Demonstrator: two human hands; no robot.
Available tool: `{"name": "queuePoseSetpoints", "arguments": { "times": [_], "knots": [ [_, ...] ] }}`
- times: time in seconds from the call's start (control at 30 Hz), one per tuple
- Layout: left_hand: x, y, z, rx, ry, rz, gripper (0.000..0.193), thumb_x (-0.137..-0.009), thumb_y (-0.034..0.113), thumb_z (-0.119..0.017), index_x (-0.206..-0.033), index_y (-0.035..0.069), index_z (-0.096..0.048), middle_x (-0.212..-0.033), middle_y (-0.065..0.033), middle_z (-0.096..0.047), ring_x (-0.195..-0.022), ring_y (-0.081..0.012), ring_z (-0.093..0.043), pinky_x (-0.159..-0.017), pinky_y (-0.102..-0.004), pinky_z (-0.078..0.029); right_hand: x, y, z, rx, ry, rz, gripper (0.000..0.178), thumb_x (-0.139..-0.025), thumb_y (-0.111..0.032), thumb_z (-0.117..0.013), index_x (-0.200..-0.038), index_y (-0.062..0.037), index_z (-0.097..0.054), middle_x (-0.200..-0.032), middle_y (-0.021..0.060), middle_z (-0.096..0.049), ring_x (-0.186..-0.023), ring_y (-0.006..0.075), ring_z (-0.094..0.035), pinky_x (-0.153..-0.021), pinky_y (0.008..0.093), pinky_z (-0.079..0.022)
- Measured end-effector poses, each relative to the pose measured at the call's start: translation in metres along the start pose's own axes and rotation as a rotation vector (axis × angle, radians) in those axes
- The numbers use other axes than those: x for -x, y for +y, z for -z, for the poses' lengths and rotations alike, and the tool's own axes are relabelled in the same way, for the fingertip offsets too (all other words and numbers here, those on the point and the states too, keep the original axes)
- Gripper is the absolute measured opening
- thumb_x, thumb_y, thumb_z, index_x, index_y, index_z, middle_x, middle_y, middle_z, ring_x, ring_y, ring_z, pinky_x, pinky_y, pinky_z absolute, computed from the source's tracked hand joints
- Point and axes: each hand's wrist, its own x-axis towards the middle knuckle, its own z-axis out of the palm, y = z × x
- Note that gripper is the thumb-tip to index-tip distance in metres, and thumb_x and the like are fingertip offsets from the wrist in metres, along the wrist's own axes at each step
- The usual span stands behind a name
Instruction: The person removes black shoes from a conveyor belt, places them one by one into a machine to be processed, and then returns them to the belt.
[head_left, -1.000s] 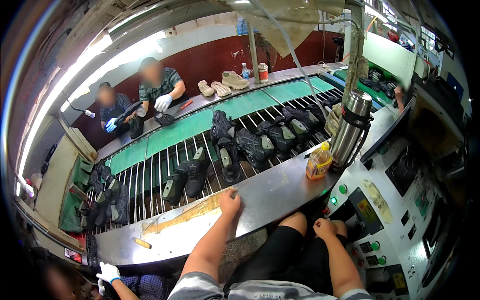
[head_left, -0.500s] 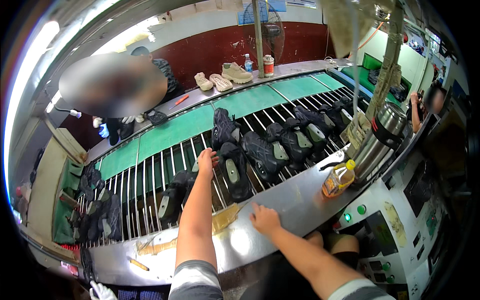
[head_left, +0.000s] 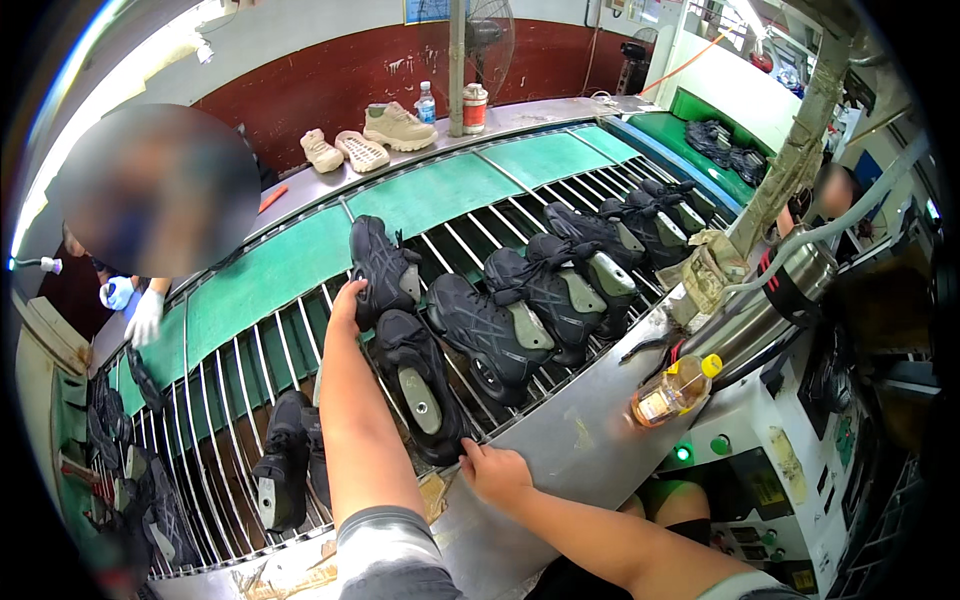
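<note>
A black athletic shoe (head_left: 382, 265) with a grey plate on its end stands on the metal-bar rack. My left hand (head_left: 346, 304) reaches to its left side, with fingers stretched out against it and partly hidden. Just nearer, another black shoe (head_left: 418, 390) holds a grey metal plate with a round hole. At that shoe's near end my right hand (head_left: 497, 474) rests over the steel edge, thumb and forefinger closed on the tip. More black shoes (head_left: 490, 335) stand to the right. To the left of my forearm is another black shoe (head_left: 284, 460).
Bare steel ledge (head_left: 560, 440) runs along the near side. A yellow-capped bottle (head_left: 675, 392) and a steel flask (head_left: 775, 290) stand at right, beside a control panel (head_left: 740, 490). Across the rack, a co-worker's gloved hand (head_left: 147, 318) is near a shoe part. Beige shoes (head_left: 398, 128) sit on the far ledge.
The view has turned, so the rack appears shifted left and lower. My left hand has reached the far shoe's side; my right hand has moved from the ledge to the nearer shoe's tip.
</note>
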Motion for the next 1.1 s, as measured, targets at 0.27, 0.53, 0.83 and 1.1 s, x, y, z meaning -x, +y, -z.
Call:
{"name": "queuePoseSetpoints", "arguments": {
  "times": [0.27,0.53,0.83,1.1],
  "knots": [
    [0.051,0.056,-0.047,-0.202,0.052,0.215,0.059,-0.07,0.044,-0.066,-0.116,0.009,-0.054,-0.102,-0.0215,-0.061,-0.083,-0.0345,-0.062,-0.068,-0.0517,-0.05,0.005,0.002,0.004,-0.016,0.004,-0.044,0.025,-0.088,-0.025,-0.059,-0.106,-0.0081,-0.062,-0.069,0.0076,-0.064,-0.061,0.0262,-0.064,-0.057,0.0392,-0.051],
    [0.236,0.046,-0.096,0.252,-0.187,-0.033,0.05,-0.079,0.045,-0.058,-0.116,0.01,-0.056,-0.112,-0.0122,-0.064,-0.102,-0.0322,-0.061,-0.081,-0.0536,-0.05,0.014,-0.004,0.014,-0.102,0.043,-0.129,0.052,-0.082,-0.045,-0.063,-0.115,-0.0061,-0.059,-0.071,0.0121,-0.066,-0.066,0.0322,-0.065,-0.063,0.0425,-0.053],
    [0.509,-0.045,-0.15,0.524,-0.543,-0.065,0.091,-0.068,0.058,-0.058,-0.136,0.0,-0.043,-0.12,-0.0249,-0.057,-0.1,-0.0424,-0.059,-0.073,-0.0577,-0.055,0.026,0.064,0.003,-1.469,-0.405,-0.241,0.07,-0.079,-0.046,-0.068,-0.137,-0.0139,-0.044,-0.1,0.0109,-0.062,-0.088,0.0215,-0.061,-0.075,0.0367,-0.048],
    [0.639,-0.166,-0.274,0.695,-0.982,0.41,0.084,-0.075,0.049,-0.062,-0.139,-0.001,-0.039,-0.126,-0.0269,-0.051,-0.102,-0.0433,-0.057,-0.079,-0.0556,-0.054,0.209,0.106,0.204,-2.509,-0.533,0.409,0.089,-0.076,-0.04,-0.066,-0.148,-0.0045,-0.028,-0.143,0.0202,-0.042,-0.123,0.0325,-0.049,-0.096,0.0417,-0.044]
  ]
}}
